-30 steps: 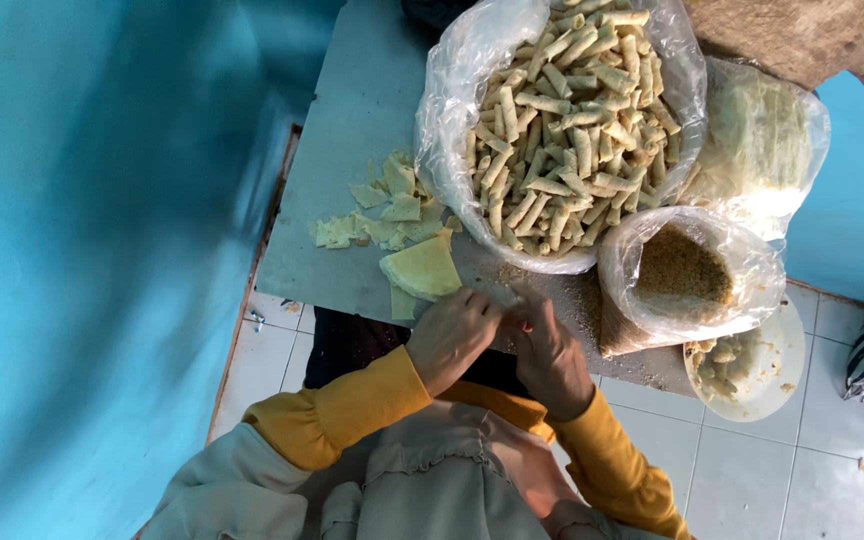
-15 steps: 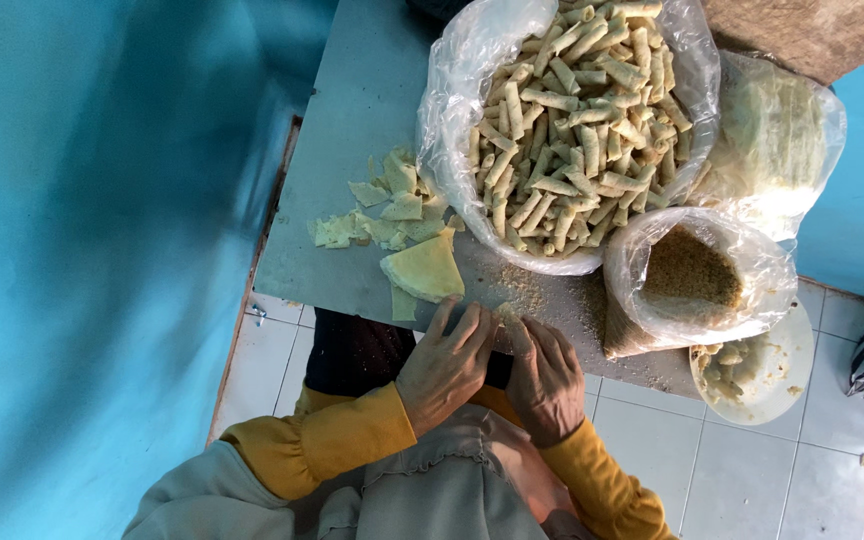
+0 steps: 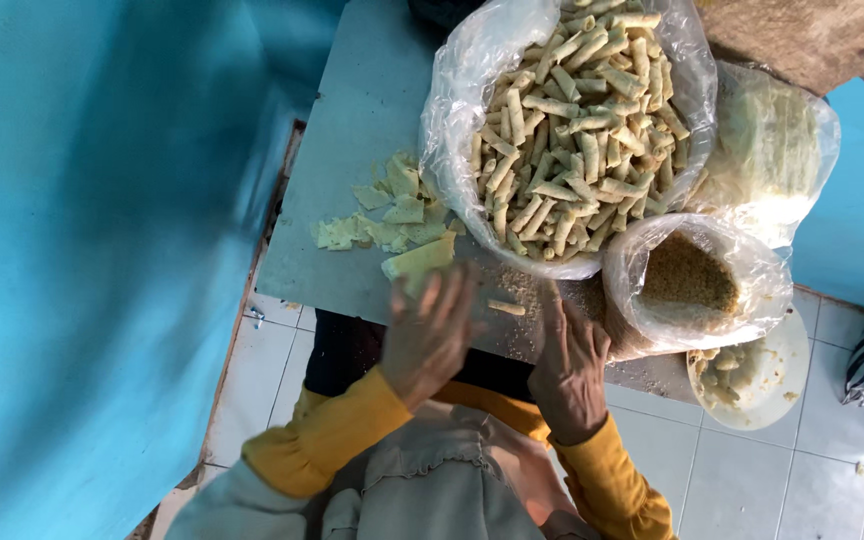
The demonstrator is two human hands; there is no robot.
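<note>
Oddly, left hand [image 3: 430, 335] blurs, spread flat; right hand [image 3: 570, 365] open beside roll [image 3: 506, 308].

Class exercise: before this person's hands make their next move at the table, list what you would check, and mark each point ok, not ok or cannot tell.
1. Left hand free, fingers spread over the table: ok.
2. Right hand flat at the table edge, holding nothing visible: ok.
3. Finished roll lies loose between the hands, reachable: ok.
4. Wrapper pieces within reach beside the left hand: ok.
5. Big bag of rolls has room: cannot tell.
6. Crumb bag open: ok.
</note>
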